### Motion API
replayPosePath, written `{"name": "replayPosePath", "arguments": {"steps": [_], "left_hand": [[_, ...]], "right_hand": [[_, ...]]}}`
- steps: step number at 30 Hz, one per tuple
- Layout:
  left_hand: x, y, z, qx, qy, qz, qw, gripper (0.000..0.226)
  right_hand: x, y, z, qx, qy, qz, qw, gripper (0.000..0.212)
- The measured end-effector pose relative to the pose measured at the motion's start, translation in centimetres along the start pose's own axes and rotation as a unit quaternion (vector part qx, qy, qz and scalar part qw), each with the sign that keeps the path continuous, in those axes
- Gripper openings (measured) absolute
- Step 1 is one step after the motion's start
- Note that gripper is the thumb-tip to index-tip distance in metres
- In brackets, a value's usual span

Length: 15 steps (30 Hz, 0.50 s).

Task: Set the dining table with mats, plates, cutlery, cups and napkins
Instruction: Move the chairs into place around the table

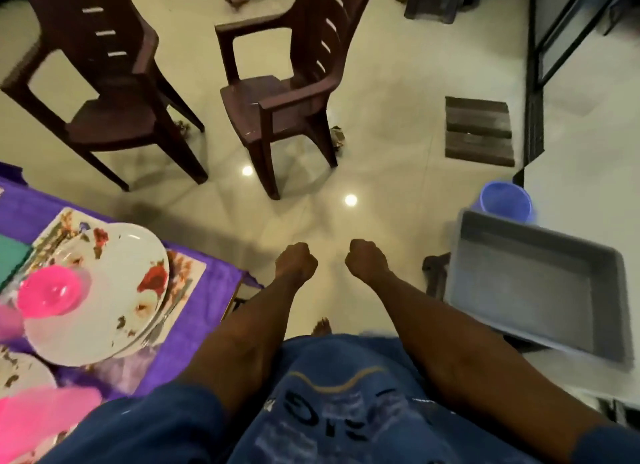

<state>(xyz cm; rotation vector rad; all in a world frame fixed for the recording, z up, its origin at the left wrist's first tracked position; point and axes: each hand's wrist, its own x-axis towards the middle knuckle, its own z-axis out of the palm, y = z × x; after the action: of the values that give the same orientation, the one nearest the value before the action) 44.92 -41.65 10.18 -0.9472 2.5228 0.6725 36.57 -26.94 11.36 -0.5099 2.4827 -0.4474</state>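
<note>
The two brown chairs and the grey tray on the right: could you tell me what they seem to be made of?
Left chair and right chair: probably moulded plastic, semi-gloss, with one-piece slotted backs and a sheen on the seats. Grey tray: likely plastic, matte, with rounded moulded walls; blur leaves it uncertain.

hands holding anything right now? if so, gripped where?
Nothing is held. The left hand and right hand are both curled into empty fists over the floor, away from the plate and the grey tray.
</note>
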Motion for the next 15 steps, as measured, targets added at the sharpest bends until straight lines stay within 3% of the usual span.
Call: {"name": "replayPosePath", "arguments": {"steps": [4, 9, 15], "left_hand": [[8.0, 4.6, -2.8, 0.010, 0.003, -0.003, 1.000, 0.027], [20.4, 10.0, -6.1, -0.016, 0.078, -0.009, 0.997, 0.024], [34.7, 20.3, -13.6, -0.088, 0.173, -0.063, 0.979, 0.026]], "right_hand": [[10.1, -1.4, -4.3, 0.017, 0.000, -0.019, 1.000, 0.005], [24.0, -0.8, -11.3, -0.027, 0.017, -0.075, 0.997, 0.016], [39.6, -2.1, -24.8, -0.063, 0.079, -0.178, 0.979, 0.032]]}}
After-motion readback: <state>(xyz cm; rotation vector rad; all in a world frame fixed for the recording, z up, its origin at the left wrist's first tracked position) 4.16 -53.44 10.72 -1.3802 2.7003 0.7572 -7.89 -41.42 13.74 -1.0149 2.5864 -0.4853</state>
